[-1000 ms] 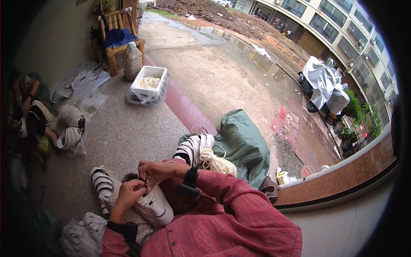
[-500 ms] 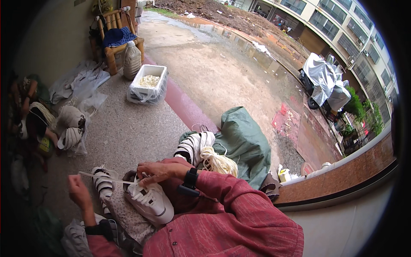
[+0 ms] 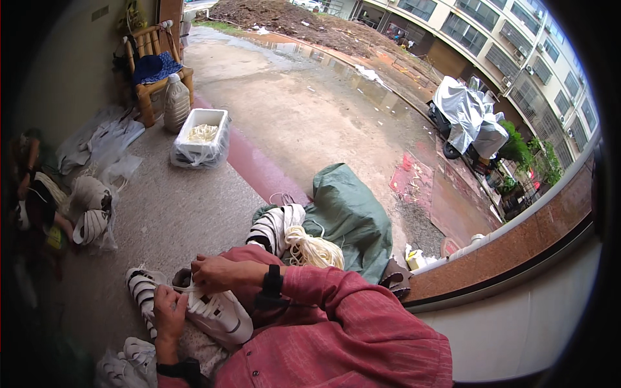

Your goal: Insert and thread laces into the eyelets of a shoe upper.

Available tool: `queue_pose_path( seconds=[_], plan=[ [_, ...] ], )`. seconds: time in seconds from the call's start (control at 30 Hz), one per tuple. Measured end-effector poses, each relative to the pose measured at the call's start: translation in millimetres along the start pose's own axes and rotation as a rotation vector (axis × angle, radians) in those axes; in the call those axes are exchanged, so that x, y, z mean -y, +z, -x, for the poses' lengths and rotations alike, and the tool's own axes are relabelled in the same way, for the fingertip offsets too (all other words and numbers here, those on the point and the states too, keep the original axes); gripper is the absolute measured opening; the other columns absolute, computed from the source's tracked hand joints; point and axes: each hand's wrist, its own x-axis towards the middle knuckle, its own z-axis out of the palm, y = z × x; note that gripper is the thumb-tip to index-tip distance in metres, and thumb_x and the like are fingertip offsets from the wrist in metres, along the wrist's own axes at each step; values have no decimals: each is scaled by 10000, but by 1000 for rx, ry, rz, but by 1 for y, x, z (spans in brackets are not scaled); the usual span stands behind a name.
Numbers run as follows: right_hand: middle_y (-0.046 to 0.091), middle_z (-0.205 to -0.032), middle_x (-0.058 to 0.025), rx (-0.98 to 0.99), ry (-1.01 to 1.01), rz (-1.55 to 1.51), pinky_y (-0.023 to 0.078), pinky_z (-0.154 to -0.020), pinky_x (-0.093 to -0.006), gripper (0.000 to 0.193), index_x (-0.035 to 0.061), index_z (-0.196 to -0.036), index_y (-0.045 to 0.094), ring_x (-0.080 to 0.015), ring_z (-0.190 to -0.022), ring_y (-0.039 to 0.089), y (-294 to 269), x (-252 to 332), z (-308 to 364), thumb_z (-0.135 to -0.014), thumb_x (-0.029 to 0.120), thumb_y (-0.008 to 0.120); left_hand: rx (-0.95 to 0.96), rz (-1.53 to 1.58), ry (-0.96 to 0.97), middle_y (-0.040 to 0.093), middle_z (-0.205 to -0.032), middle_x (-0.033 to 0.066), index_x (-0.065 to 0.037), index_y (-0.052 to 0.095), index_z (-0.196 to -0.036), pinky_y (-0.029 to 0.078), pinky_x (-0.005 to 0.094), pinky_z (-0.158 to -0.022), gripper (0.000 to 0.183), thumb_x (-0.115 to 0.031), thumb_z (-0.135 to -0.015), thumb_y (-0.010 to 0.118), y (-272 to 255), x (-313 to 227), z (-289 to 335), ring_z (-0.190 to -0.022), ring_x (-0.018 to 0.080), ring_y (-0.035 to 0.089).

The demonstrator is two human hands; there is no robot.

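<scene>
A white sneaker (image 3: pixel 223 320) lies on my lap, its dark-lined opening pointing away from me. Over its tongue and eyelets, my right hand (image 3: pixel 217 273) is closed in a pinch on the white shoelace. My left hand (image 3: pixel 169 313) is closed too, fingertips on the lace at the shoe's left edge; the lace between the two hands is mostly covered by fingers. Just left of this shoe sits a stack of white shoe uppers (image 3: pixel 142 291) with dark gaps. Beyond my right forearm lies a bundle of cream laces (image 3: pixel 314 249) beside more nested white uppers (image 3: pixel 278 227).
A green sack (image 3: pixel 352 216) slumps beyond the laces. Farther off stand a white foam box (image 3: pixel 210 119) holding laces, a plastic jug (image 3: pixel 176 103) and a bamboo chair (image 3: pixel 145 97). Bagged shoes (image 3: pixel 94 200) and another person's arm (image 3: pixel 29 161) are at left. A stone-topped ledge (image 3: pixel 504 242) runs along the right.
My left hand has come in from the far left, where it held the lace stretched out, to the shoe beside my right hand. The whole view has shifted slightly.
</scene>
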Motion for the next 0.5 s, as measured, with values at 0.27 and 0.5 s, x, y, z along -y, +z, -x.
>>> queue_pose_path(
  seconds=[0.27,0.5],
  plan=[
    [571,-982,-136,21,24,119,430,-843,-428,250,36,-857,633,-320,-996,506,8,0,-5,-736,250,673,134,61,54,470,-751,101,-4,515,-655,381,393,-751,261,-155,-756,702,-1,5,1,-786,291,469],
    [614,-879,-183,-111,228,77,478,-770,-446,219,20,-941,579,-374,-878,591,15,-7,-27,-802,187,608,67,213,-64,522,-748,94,-20,549,-720,378,385,-732,196,-150,-784,682,13,4,2,-776,268,482]
  ],
)
